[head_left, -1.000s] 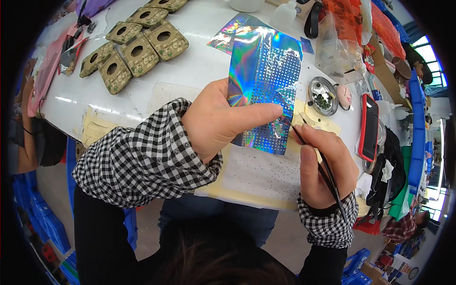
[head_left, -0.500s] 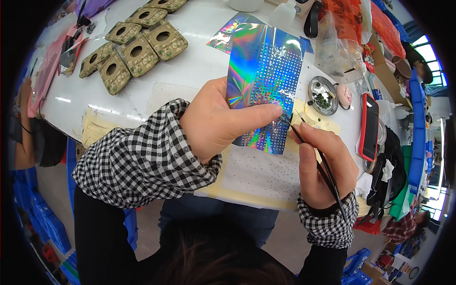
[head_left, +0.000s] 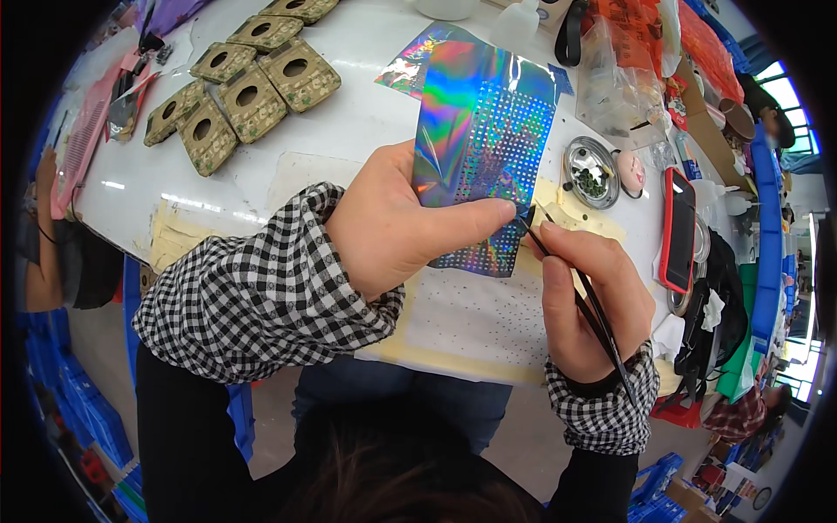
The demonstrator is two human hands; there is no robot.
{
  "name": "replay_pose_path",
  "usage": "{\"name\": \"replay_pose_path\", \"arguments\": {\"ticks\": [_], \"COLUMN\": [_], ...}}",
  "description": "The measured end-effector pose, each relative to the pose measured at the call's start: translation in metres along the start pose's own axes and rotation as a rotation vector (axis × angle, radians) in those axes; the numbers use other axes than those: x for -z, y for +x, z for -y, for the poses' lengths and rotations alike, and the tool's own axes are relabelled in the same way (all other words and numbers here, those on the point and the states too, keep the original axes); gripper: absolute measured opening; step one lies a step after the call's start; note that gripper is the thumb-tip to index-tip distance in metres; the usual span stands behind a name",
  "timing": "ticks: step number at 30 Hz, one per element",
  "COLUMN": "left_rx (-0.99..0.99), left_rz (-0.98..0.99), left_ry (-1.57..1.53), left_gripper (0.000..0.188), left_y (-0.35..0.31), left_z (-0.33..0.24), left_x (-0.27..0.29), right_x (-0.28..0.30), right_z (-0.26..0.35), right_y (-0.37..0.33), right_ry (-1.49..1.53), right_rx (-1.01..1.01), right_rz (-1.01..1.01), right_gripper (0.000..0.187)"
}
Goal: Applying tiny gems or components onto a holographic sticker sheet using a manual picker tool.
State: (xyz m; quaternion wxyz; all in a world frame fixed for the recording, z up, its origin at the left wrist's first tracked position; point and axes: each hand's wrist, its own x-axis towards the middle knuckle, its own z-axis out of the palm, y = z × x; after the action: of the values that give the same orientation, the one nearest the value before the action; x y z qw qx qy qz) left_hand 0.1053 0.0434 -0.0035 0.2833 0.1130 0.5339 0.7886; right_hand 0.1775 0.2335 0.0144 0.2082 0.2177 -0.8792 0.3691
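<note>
My left hand (head_left: 405, 213) grips a shiny blue holographic sheet (head_left: 445, 131) by its left side, thumb across the front. Rows of small bright dots cover much of that sheet. Between the fingers of my right hand (head_left: 593, 288) are black tweezers (head_left: 602, 327), their tips at the sheet's right edge beside my left thumb. A tiny dark piece seems to be at the tips, too small to make out. Below the sheet lies white paper (head_left: 462, 322) scattered with small dark specks. Right of it stands a round metal dish (head_left: 593, 173) with dark green bits inside.
Several camouflage-patterned pouches with round holes (head_left: 248, 94) lie at the far left. A red-cased phone (head_left: 677, 229) rests at the right, near a pink round object (head_left: 629, 173). Clear plastic bags (head_left: 619, 96) and a white bottle (head_left: 519, 24) stand at the back. Another person's arm (head_left: 44, 235) shows at the left edge.
The holographic sheet has tilted slightly and its reflections have shifted. My right hand with the tweezers has moved a little up and left, toward my left thumb.
</note>
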Motion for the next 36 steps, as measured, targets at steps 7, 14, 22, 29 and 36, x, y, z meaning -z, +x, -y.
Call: {"name": "replay_pose_path", "arguments": {"ticks": [7, 14, 22, 29, 36], "left_rx": [0.001, -0.002, 0.028, 0.021, 0.051], "left_rz": [0.0, -0.002, -0.057, -0.071, -0.072], "left_ry": [0.048, 0.053, 0.03, 0.005, -0.061], "left_gripper": [0.032, 0.028, 0.027, 0.026, 0.027], "left_y": [-0.001, -0.0021, -0.0004, 0.0013, 0.0009], "left_z": [-0.0007, 0.0006, 0.0032, 0.0065, 0.0057], "left_x": [0.0004, 0.0007, -0.0004, 0.0014, 0.0], "right_x": [-0.0046, -0.0072, -0.0071, -0.0051, -0.0057], "right_z": [-0.0027, -0.0019, -0.0026, -0.0018, -0.0019], "right_y": [-0.0026, -0.0034, -0.004, -0.007, -0.0076], "right_ry": [0.081, 0.127, 0.138, 0.172, 0.166], "right_rx": [-0.054, -0.115, -0.125, -0.136, -0.144], "right_rz": [-0.001, 0.003, -0.007, -0.044, -0.036], "right_gripper": [0.025, 0.023, 0.022, 0.02, 0.021]}}
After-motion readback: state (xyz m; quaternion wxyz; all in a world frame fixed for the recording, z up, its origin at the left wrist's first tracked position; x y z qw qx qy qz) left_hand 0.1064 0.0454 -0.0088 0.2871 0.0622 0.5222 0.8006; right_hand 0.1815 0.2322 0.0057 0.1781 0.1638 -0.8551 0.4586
